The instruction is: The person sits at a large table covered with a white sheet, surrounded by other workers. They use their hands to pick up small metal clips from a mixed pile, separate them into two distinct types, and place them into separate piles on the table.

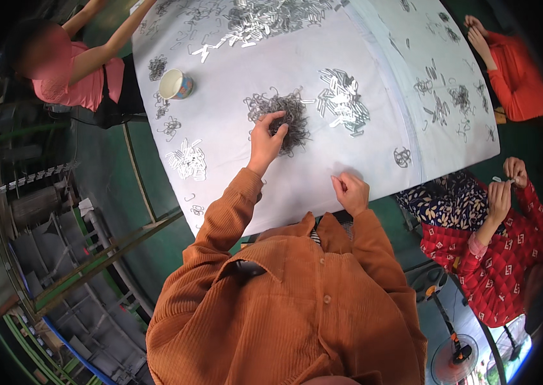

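My left hand (266,141) reaches over a pile of dark, thin wire hooks (297,125) in the middle of the white-covered table (220,109). Its forefinger and thumb are bent, with a gap between them, at the pile's left side. My right hand (352,191) rests by the table's near edge with its fingers curled in; whether anything small is inside cannot be made out. To the right of the hooks lies a heap of small white oblong pieces (343,102). One white piece (308,101) bridges the space between both heaps.
A paper cup (175,85) stands at the left, above another white heap (187,160). A small hook cluster (402,157) lies at the right. Co-workers in pink (85,77), orange-red (518,83) and patterned red (490,256) surround the table. A fan (457,356) stands lower right.
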A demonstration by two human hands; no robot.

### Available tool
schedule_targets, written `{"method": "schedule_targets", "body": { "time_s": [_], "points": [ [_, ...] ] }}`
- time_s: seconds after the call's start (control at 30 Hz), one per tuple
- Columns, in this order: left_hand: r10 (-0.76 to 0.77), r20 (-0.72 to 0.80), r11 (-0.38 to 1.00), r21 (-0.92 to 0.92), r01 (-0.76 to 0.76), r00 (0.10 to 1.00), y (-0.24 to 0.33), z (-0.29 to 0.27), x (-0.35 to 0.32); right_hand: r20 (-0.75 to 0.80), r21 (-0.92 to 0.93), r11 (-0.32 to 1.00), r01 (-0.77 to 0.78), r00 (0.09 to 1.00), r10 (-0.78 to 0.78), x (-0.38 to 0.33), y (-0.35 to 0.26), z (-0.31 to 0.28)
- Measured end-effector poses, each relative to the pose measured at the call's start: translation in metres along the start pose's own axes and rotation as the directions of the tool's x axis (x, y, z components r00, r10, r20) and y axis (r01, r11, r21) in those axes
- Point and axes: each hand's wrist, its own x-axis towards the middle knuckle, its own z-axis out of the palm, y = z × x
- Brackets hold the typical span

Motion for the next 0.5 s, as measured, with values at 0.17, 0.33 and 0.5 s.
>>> {"method": "schedule_targets", "body": {
  "time_s": [0.17, 0.33, 0.5],
  "points": [
    [0.006, 0.192, 0.963, -0.264, 0.045, 0.981, -0.009, 0.005, -0.012, -0.136, -0.139, 0.986, 0.092, 0.985, -0.111, -0.029, 0.014, 0.008],
    [0.296, 0.425, 0.737, 0.469, -0.488, 0.855, -0.012, 0.001, -0.009, -0.314, -0.205, 0.974, 0.096, 0.936, -0.158, -0.027, 0.009, 0.026],
    [0.187, 0.387, 0.547, 0.723, -0.423, 0.903, -0.039, 0.014, 0.012, -0.341, -0.264, 0.956, 0.130, 0.914, -0.219, -0.039, 0.016, 0.027]
  ]
}}
